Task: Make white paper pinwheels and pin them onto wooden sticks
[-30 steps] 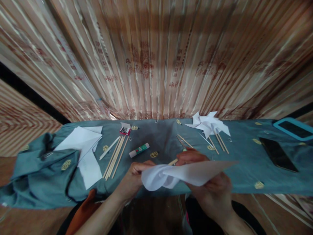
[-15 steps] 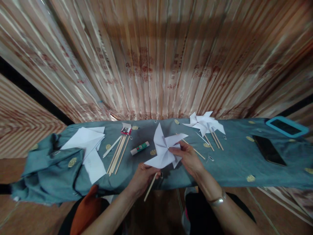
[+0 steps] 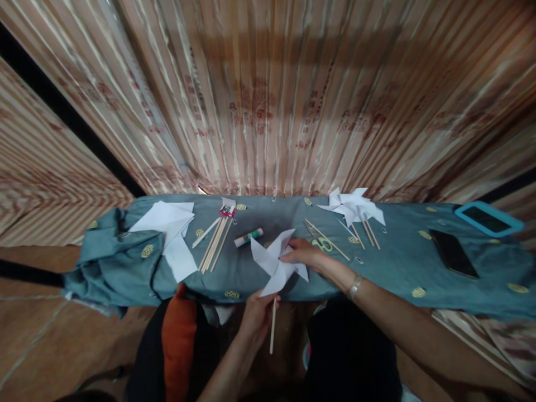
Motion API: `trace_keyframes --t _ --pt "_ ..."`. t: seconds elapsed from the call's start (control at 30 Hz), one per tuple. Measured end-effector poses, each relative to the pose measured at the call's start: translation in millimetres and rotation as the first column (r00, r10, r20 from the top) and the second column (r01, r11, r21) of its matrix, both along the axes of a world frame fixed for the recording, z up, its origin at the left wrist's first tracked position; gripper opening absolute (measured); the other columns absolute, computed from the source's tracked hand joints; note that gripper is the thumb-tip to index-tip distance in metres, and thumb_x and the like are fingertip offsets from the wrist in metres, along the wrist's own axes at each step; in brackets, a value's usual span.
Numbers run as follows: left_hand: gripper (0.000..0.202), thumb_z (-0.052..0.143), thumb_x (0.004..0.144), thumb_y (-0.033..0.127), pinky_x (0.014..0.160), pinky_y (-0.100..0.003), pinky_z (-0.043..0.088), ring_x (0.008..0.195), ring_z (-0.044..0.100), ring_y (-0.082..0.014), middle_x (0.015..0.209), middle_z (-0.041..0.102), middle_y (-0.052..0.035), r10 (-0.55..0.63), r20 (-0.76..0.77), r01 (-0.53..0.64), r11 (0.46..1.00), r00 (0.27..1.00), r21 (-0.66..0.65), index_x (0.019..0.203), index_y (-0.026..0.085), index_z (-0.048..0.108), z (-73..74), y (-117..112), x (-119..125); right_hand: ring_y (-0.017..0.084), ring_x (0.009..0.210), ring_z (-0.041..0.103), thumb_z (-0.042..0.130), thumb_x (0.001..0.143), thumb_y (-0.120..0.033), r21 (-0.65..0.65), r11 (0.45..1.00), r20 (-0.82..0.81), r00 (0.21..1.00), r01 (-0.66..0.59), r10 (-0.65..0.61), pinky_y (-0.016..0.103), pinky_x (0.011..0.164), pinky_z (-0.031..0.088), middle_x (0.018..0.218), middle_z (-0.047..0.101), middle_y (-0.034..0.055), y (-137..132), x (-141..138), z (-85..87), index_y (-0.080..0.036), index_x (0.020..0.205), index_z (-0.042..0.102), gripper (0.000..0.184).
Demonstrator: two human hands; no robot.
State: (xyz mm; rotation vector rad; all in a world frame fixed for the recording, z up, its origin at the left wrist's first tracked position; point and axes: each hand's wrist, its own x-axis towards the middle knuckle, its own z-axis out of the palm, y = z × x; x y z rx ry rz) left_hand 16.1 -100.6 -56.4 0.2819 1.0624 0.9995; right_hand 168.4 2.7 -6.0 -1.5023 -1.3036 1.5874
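A white paper pinwheel [image 3: 278, 262] on a thin wooden stick [image 3: 272, 329] is held over the near edge of the cloth-covered table. My left hand [image 3: 258, 312] is closed around the stick just below the paper blades. Fingers of my right hand [image 3: 305, 252] grip the pinwheel at its middle, by the pin head; part of that grip is hidden behind the blades. Just beyond the pinwheel lies a glue stick [image 3: 248, 237]. A pair of scissors with light green handles [image 3: 322, 243] rests beside my right hand, close to a loose stick [image 3: 329, 240].
On the left are white paper sheets [image 3: 165, 223], several wooden sticks [image 3: 215, 245], a white pencil-like stick [image 3: 206, 233] and a small red box of pins [image 3: 227, 210]. Finished pinwheels [image 3: 354, 205] lie at the back right. Further right are a black phone [image 3: 453, 253] and a blue-framed device [image 3: 489, 218].
The pinwheel has turned and come lower in view, its stick now nearly vertical. Both hands have stayed on it. The scissors by my right hand have come into sight as the view shifted.
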Motion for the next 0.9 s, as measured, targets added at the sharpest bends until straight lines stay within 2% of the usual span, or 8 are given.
trace_keyframes --t 0.13,0.23,0.3,0.47,0.6,0.7,0.8,0.9 --pt "0.017 0.081 0.050 0.010 0.048 -0.015 0.039 0.047 0.049 -0.0049 0.051 0.060 0.0012 0.077 0.088 -0.070 0.994 0.993 -0.079 0.064 0.013 0.072 -9.7 -11.5 10.2 0.016 0.052 0.062 0.073 0.049 -0.008 -0.021 0.990 0.202 0.969 -0.139 0.140 0.026 0.052 0.048 0.056 0.070 -0.0018 11.4 -3.4 -10.5 -0.016 0.062 0.072 0.016" --pt "0.016 0.082 0.052 0.012 0.051 -0.015 0.042 0.050 0.051 -0.0061 0.054 0.062 -0.0004 0.116 0.165 -0.094 0.986 0.980 -0.135 0.067 0.014 0.075 -13.3 -16.2 14.0 0.017 0.054 0.061 0.075 0.043 -0.007 -0.006 0.968 0.371 0.898 -0.252 0.236 0.025 0.053 0.045 0.053 0.067 -0.0041 20.2 -6.8 -16.3 -0.018 0.056 0.069 0.018" --pt "0.019 0.084 0.051 0.015 0.053 -0.016 0.043 0.052 0.053 -0.0067 0.056 0.064 -0.0015 0.136 0.199 -0.104 0.981 0.971 -0.163 0.069 0.014 0.077 -16.6 -18.9 15.5 0.018 0.058 0.061 0.077 0.042 -0.008 0.008 0.943 0.487 0.825 -0.332 0.286 0.025 0.056 0.044 0.052 0.065 -0.0044 22.7 -9.1 -17.5 -0.019 0.054 0.068 0.019" --pt "0.037 0.091 0.042 0.024 0.058 -0.017 0.045 0.061 0.058 -0.0089 0.070 0.072 -0.0060 0.157 0.202 -0.115 0.971 0.967 -0.207 0.076 0.015 0.080 -26.7 -23.2 19.5 0.020 0.071 0.066 0.072 0.057 -0.014 -0.017 0.850 0.711 0.591 -0.526 0.381 0.026 0.064 0.042 0.060 0.065 -0.0025 23.5 -15.4 -12.3 -0.018 0.067 0.073 0.012" --pt "0.047 0.094 0.039 0.033 0.057 -0.017 0.045 0.059 0.057 -0.0072 0.072 0.073 -0.0063 0.142 0.215 -0.100 0.976 0.966 -0.196 0.079 0.013 0.080 -28.1 -24.6 20.8 0.023 0.073 0.066 0.076 0.056 -0.018 -0.156 0.746 0.782 0.381 -0.647 0.494 0.027 0.062 0.040 0.070 0.069 0.0035 32.8 -20.9 -6.9 -0.015 0.076 0.074 0.020" --pt "0.049 0.094 0.037 0.035 0.059 -0.016 0.045 0.061 0.059 -0.0071 0.073 0.074 -0.0056 0.145 0.213 -0.097 0.971 0.966 -0.221 0.080 0.014 0.080 -26.3 -24.5 20.1 0.023 0.075 0.065 0.077 0.058 -0.023 -0.247 0.684 0.791 0.265 -0.687 0.552 0.026 0.060 0.039 0.077 0.071 0.0050 41.4 -24.0 -4.5 -0.015 0.083 0.075 0.026" --pt "0.051 0.095 0.036 0.036 0.060 -0.016 0.046 0.063 0.061 -0.0084 0.075 0.074 -0.0061 0.134 0.206 -0.084 0.969 0.969 -0.233 0.080 0.015 0.080 -25.9 -23.3 19.2 0.022 0.076 0.065 0.077 0.060 -0.026 -0.299 0.648 0.791 0.198 -0.701 0.579 0.025 0.058 0.037 0.082 0.072 0.0048 45.5 -25.7 -2.8 -0.016 0.088 0.075 0.030" --pt "0.050 0.095 0.037 0.037 0.060 -0.017 0.047 0.064 0.062 -0.0093 0.076 0.075 -0.0063 0.122 0.203 -0.070 0.967 0.972 -0.245 0.080 0.015 0.080 -27.4 -22.2 18.5 0.021 0.077 0.064 0.076 0.062 -0.028 -0.317 0.633 0.794 0.167 -0.706 0.585 0.025 0.057 0.035 0.084 0.072 0.0046 45.6 -26.2 -1.8 -0.016 0.092 0.075 0.032"
